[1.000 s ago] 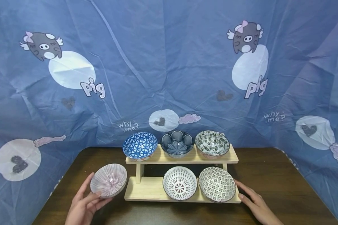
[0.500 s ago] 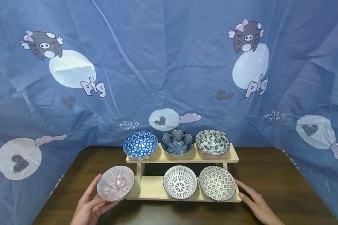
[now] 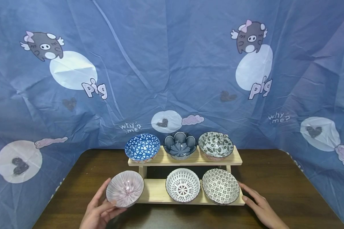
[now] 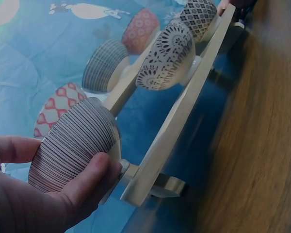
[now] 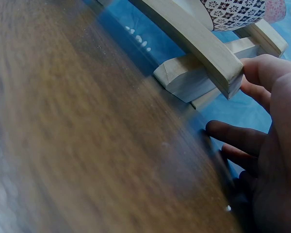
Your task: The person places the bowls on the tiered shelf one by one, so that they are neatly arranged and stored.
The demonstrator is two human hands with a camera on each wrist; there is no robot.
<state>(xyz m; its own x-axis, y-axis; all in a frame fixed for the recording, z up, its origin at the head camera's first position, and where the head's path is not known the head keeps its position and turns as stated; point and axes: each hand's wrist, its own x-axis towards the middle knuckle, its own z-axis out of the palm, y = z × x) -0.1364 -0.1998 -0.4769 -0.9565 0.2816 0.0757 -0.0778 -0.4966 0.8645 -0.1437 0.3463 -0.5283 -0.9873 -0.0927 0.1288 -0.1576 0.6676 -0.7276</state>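
Note:
My left hand (image 3: 99, 208) grips a striped bowl (image 3: 125, 189) with a pinkish centre, thumb on its near side and fingers at its left. In the left wrist view, fine dark lines cover this bowl's (image 4: 77, 145) outside; it is held at the left end of the wooden two-tier stand (image 3: 154, 190). At the stand's other end, my right hand (image 3: 259, 206) touches the lower shelf's end with thumb and fingertip, the other fingers loosely extended. Beside that hand sits a bowl with a grey lattice pattern (image 3: 220, 186). A white bowl with dark dashes (image 3: 183, 185) stands left of it.
On the upper shelf stand a blue triangle-patterned bowl (image 3: 142, 147), a dark blue petal bowl (image 3: 180, 146) and a green leaf-patterned bowl (image 3: 216, 145). The stand rests on a brown wooden table (image 3: 275, 178). Behind hangs a blue printed cloth (image 3: 172, 63).
My left hand has carried the striped bowl rightward and slightly nearer, so it now overlaps the lower shelf's left end in the head view. My right hand has stayed at the stand's right end.

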